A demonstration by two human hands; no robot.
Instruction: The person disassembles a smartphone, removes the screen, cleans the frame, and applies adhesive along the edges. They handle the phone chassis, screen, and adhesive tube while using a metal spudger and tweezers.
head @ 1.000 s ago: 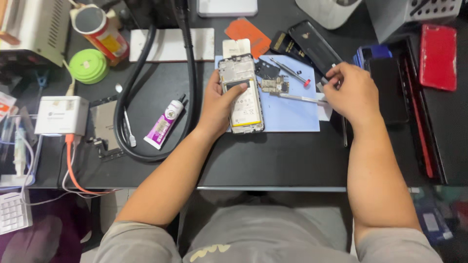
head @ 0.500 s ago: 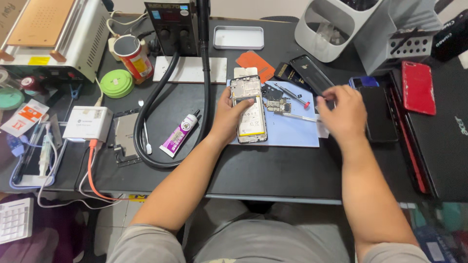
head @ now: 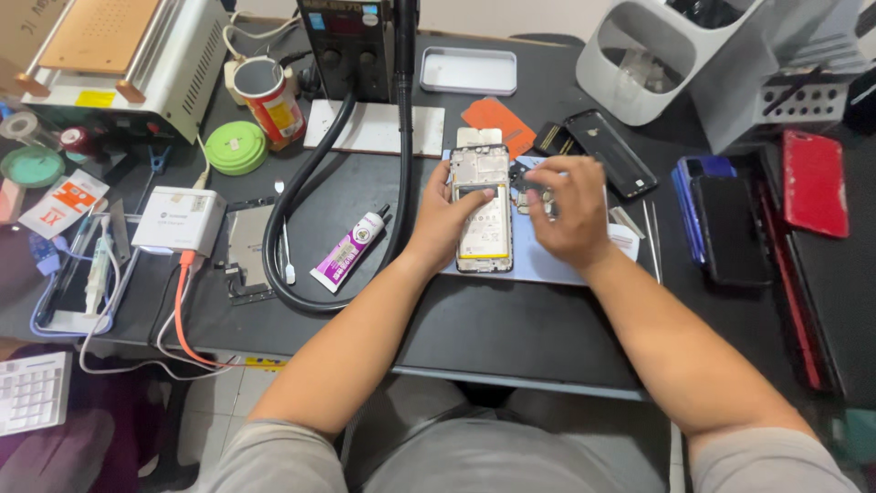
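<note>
Head view: we see the opened phone (head: 482,212) lying face-down near the centre of the frame, its back cover off and its inner frame and battery area exposed, resting on a pale blue mat (head: 538,260) on the black table (head: 511,329). Our left hand (head: 444,219) rests against the phone's left edge, fingers loosely curled and the thumb laid over its middle, steadying rather than clasping it. Our right hand (head: 564,208) hovers just right of the phone's upper half, fingertips drawn together as if pinching something small; what they grip we cannot tell. Just beyond, toward the upper right, lies a dark phone (head: 610,151), with an orange card (head: 495,120) above the opened one. Left of centre a glue tube (head: 348,251) lies inside the loop of a thick black hose (head: 294,205).
</note>
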